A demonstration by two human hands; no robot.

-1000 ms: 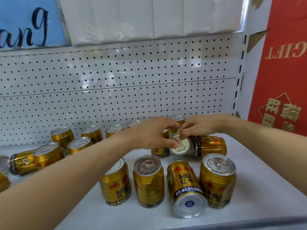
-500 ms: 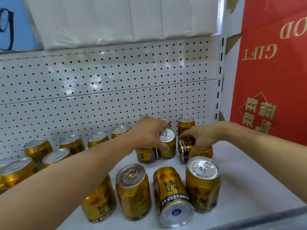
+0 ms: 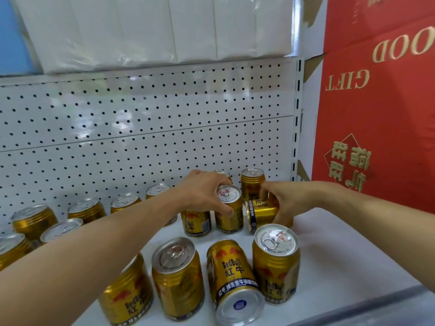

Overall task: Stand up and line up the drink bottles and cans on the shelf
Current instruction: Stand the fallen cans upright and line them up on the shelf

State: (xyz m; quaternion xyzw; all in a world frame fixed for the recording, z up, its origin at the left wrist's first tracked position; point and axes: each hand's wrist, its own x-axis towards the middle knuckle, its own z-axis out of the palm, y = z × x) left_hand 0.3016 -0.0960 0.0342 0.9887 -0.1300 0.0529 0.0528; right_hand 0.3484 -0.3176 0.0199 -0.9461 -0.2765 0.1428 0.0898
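Note:
Gold Red Bull cans cover the white shelf. My left hand grips the top rim of an upright can in the middle row. My right hand curls around a can lying on its side just to the right of it. Behind them another upright can stands against the pegboard. In the front row a can lies tipped with its base toward me, between two upright cans.
A row of upright cans runs along the pegboard back wall to the left. A red gift carton stands beyond the shelf's right end. White packs sit on the shelf above. The shelf's front lip is near.
My left hand has stood the can up and still holds its top. My right hand moved down onto the lying can beside it. The view shifted right.

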